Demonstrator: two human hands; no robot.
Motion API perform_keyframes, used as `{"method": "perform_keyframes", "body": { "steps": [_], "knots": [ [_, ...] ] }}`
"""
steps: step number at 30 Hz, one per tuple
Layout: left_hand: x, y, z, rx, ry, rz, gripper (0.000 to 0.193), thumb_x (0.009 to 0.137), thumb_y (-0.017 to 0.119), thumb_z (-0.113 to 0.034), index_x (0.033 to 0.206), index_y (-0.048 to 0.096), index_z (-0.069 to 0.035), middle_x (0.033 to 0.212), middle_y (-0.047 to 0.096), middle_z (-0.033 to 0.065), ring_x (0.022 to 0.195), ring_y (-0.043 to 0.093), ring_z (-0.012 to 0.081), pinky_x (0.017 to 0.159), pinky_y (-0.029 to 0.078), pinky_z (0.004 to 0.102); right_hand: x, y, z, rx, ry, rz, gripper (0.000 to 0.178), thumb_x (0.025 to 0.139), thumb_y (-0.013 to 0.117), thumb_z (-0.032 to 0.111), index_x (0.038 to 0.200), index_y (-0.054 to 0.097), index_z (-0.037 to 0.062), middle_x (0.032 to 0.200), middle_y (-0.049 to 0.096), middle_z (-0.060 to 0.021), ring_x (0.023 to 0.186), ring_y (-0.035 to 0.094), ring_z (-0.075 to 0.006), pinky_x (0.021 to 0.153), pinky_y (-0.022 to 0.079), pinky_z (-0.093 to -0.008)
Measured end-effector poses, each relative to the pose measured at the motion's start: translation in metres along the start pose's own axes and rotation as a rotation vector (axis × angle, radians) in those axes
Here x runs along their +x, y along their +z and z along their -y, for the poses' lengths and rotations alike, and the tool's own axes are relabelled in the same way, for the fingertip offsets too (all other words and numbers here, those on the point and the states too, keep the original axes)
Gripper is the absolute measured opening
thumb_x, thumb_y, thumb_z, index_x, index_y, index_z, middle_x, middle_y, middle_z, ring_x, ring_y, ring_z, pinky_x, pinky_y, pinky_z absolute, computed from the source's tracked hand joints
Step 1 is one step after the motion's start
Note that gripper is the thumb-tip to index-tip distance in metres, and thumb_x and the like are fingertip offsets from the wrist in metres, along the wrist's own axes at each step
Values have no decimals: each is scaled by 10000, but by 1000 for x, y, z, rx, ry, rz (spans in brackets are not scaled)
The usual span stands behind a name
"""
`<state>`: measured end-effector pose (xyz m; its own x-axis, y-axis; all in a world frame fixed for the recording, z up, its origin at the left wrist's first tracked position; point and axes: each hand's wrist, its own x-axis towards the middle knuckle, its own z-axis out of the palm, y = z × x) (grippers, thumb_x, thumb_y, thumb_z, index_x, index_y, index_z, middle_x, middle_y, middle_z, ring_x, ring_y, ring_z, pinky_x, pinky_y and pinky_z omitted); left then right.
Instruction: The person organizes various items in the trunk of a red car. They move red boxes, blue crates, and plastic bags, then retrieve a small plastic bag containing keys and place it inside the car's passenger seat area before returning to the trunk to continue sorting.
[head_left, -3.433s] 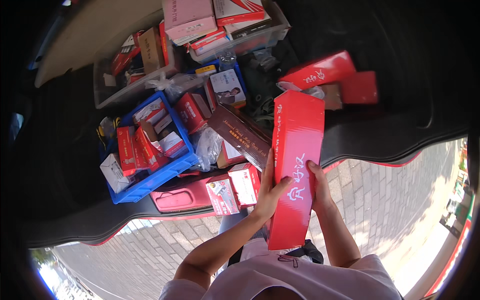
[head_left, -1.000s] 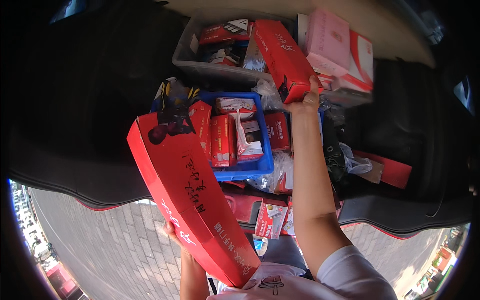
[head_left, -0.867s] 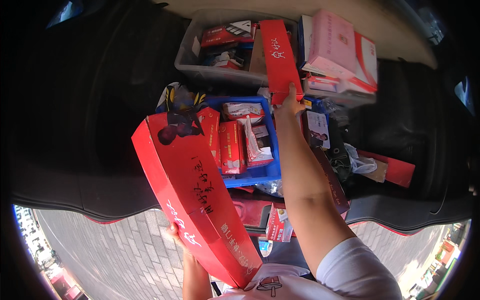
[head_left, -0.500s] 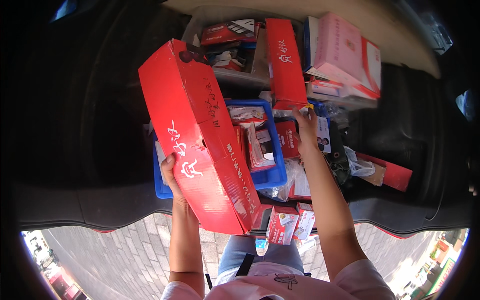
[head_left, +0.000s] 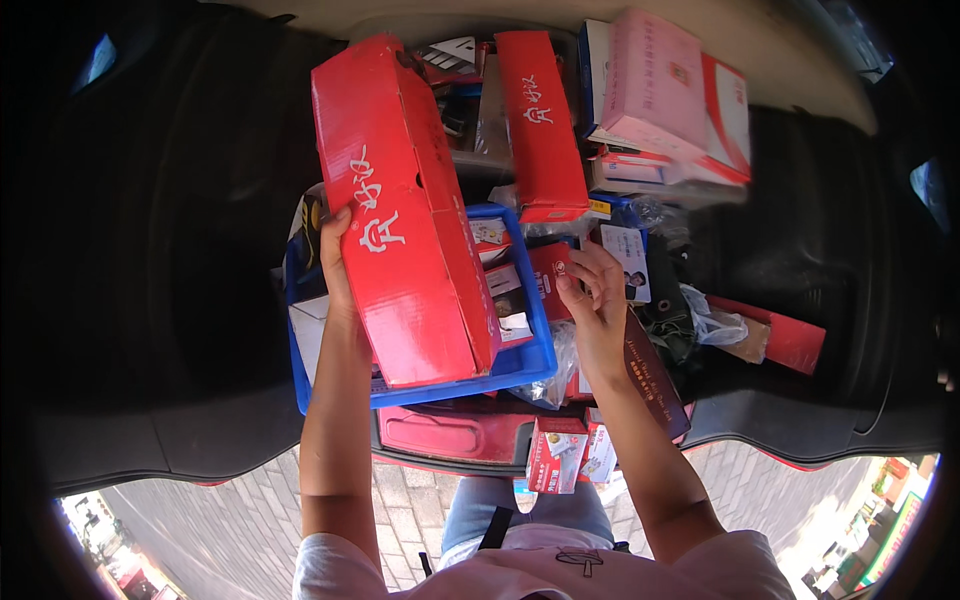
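My left hand [head_left: 338, 262] grips the left side of a long red cardboard box [head_left: 395, 270] with white lettering, tilted above a blue plastic basket [head_left: 470, 388]. Part of the basket and its small boxes is hidden under it. My right hand [head_left: 598, 285] hangs over the clutter right of the basket, fingers apart and loosely bent, with nothing in them. Just left of its fingertips is a small dark red box [head_left: 549, 280]. Beyond it a second long red box [head_left: 540, 130] leans on the goods behind. A white card-like package [head_left: 627, 255] lies beside the right fingers.
This is a car's open boot. A pink box [head_left: 655, 85] sits on a stack at the back right. Clear plastic bags [head_left: 712, 322] and a flat red carton [head_left: 795, 345] lie to the right. Small red-white boxes [head_left: 556, 458] rest at the boot's edge [head_left: 440, 465].
The long red box in my left hand has moved away from me and now stands more upright in view. My right hand has come away from the lower end of the second red box.
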<state>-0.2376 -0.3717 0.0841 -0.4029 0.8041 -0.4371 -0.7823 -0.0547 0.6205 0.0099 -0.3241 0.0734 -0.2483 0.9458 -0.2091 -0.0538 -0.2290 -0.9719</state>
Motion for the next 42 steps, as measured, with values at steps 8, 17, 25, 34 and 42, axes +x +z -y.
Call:
{"method": "perform_keyframes", "body": {
  "steps": [8, 17, 25, 34, 42],
  "knots": [
    [217, 23, 72, 705, -167, 137, 443, 859, 544, -391, 1171, 497, -80, 1119, 589, 51, 1042, 554, 170, 891, 429, 332, -9, -137, 30, -210, -36, -200, 466, 832, 637, 145, 1226, 408, 50, 1182, 468, -71, 1120, 449, -162, 979, 331, -336],
    [235, 27, 131, 1160, -150, -103, 860, 798, 403, -709, 1442, 173, -189, 1430, 307, 78, 1277, 354, 256, 989, 328, 432, 32, -499, 4, -1503, -67, -656, 550, 678, 692, 118, 1185, 480, 120, 1201, 466, -113, 1095, 449, -327, 909, 381, -437],
    [238, 61, 114, 1036, -361, -98, 940, 757, 346, -779, 1424, 221, -129, 1396, 348, 124, 1269, 354, 259, 1005, 293, 469, 111, -684, 17, -2427, 381, -253, 692, 723, 692, 370, 1294, 412, 96, 1257, 455, -127, 1158, 442, -282, 949, 378, -446],
    [172, 70, 86, 918, -371, -146, 898, 767, 358, -766, 1399, 289, -132, 1348, 414, 111, 1228, 401, 240, 992, 308, 450, 160, -718, 22, -2105, 701, 327, 1139, 415, 888, 407, 1347, 348, 35, 1355, 394, -188, 1190, 451, -321, 967, 406, -414],
    [129, 22, 60, 965, -199, -190, 832, 759, 403, -757, 1301, 440, -127, 1261, 505, 73, 1121, 481, 192, 912, 364, 383, 78, -526, 76, -2144, 790, 361, 746, 527, 831, 379, 1092, 541, -11, 1100, 587, -203, 1031, 566, -335, 885, 455, -374]
  ]
}}
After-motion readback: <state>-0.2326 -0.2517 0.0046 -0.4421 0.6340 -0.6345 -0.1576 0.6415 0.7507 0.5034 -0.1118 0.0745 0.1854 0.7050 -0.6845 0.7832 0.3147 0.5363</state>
